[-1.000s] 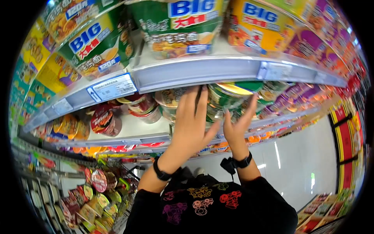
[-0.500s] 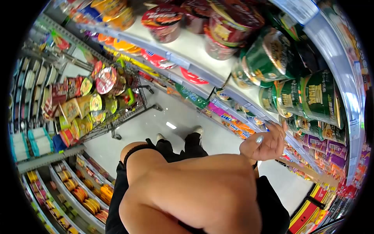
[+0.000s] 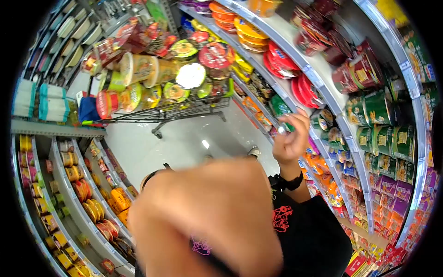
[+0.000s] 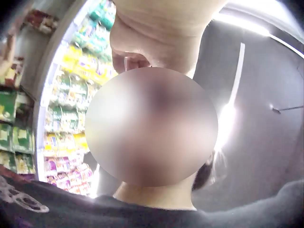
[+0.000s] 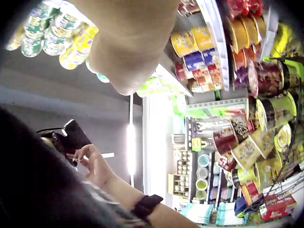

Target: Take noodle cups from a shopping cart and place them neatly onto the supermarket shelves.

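Observation:
My left hand (image 5: 99, 168) is up beside my head, its bent fingers at a dark boxy device (image 5: 76, 135). The left wrist view catches this hand (image 4: 154, 45) from behind, next to a blurred-out face. In the head view my left arm (image 3: 203, 198) fills the lower middle, close and blurred. My right hand (image 3: 294, 138) is raised in front of the shelves, fingers loosely curled, with nothing in it. Nearest to it in that view are red-lidded noodle bowls (image 3: 307, 90) and green noodle tubs (image 3: 330, 124) on the shelves.
A shopping cart (image 3: 184, 112) piled with instant noodle tubs (image 3: 138, 69) stands ahead on the tiled floor (image 3: 230, 136). Noodle shelves (image 3: 339, 97) run along the right. Another rack (image 3: 83, 175) with packaged goods is at the left.
Both hands have left the green tub under the upper shelf. The left arm has risen across the view to the head; the right hand has drawn back. The view has swung toward the cart.

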Demonstrator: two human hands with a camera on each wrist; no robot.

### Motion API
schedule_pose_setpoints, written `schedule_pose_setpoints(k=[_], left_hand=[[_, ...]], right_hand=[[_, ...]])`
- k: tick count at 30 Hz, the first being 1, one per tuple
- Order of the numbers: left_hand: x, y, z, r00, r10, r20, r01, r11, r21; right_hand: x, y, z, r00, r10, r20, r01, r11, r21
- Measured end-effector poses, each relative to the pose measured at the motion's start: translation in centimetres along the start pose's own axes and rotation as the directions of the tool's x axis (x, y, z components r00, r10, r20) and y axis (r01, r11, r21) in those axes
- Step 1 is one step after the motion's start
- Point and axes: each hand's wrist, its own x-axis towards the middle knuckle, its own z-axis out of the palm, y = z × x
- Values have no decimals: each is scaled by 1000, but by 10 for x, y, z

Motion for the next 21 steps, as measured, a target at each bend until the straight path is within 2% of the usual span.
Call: schedule_pose_setpoints(k=[2, 4, 5, 6, 8, 10, 11, 12, 14, 16, 17, 18, 21], left_hand=[[-28, 15, -35, 990, -84, -117, 105, 976, 190], [-64, -3, -93, 946, -206, -249, 288, 886, 363], [-86, -18, -128, 906, -265, -330, 388, 831, 398], [-105, -31, -143, 804, -207, -557, 504, 735, 454], [-152, -63, -184, 701, -129, -701, 586, 664, 464], [-174, -68, -198, 480, -363, -799, 821, 506, 263], [-188, -78, -205, 513, -367, -776, 812, 501, 300], [-196, -88, -210, 551, -372, -747, 798, 499, 340], [-192, -98, -213, 568, -401, -719, 788, 519, 332], [-182, -105, -216, 574, -430, -697, 774, 563, 290], [-176, -109, -220, 546, -514, -661, 801, 552, 233], [-171, -120, -228, 543, -560, -626, 827, 485, 283], [-155, -158, -240, 468, -630, -620, 845, 523, 107]], right_hand=[[3, -11, 42, 989, -33, 145, 28, 999, 38], [-4, -21, 76, 933, 52, 357, -29, 997, -71], [-7, -23, 92, 901, 99, 423, -85, 995, -50], [-12, -24, 108, 861, 141, 488, -141, 989, -38], [-27, -19, 130, 795, 226, 563, -250, 968, -34], [-44, -2, 150, 754, 304, 582, -346, 937, -41], [-53, 13, 157, 713, 348, 609, -396, 916, -60], [-58, 27, 164, 717, 379, 585, -400, 911, -101], [-64, 49, 173, 721, 445, 531, -416, 891, -182], [-60, 68, 181, 704, 528, 475, -498, 844, -200], [-59, 79, 183, 699, 549, 458, -526, 829, -190], [-58, 92, 187, 695, 563, 448, -551, 817, -173], [-29, 109, 183, 683, 543, 489, -550, 823, -144]])
